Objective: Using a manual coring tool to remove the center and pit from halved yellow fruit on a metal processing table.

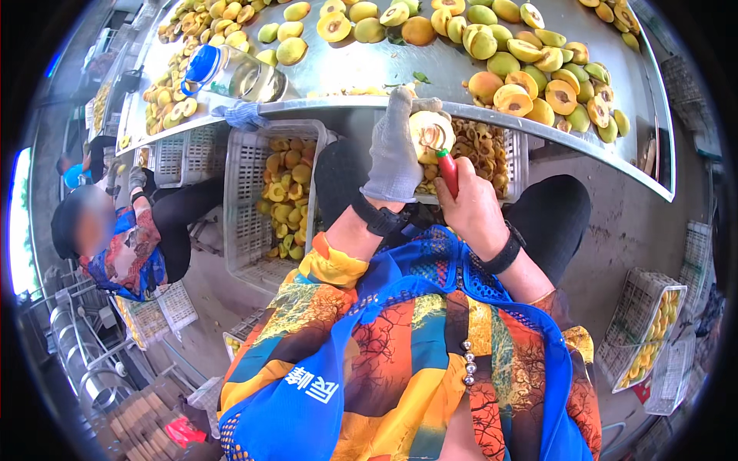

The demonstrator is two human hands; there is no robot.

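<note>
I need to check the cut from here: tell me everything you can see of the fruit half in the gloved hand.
The fruit half is pale yellow, round, cut face up toward the camera, with an orange-brown ring at its centre. The gloved left hand grips it from the left, above a white crate. The red-handled tool in the bare right hand meets its lower edge. Its skin side is hidden.

Fruit-processing workshop, not a home. Long stainless steel worktable heaped with whole and halved yellow peaches. Below its front edge, white plastic crates hold halves and pits. A second worker sits left of the table. More crates right of it, bare concrete floor.
</note>
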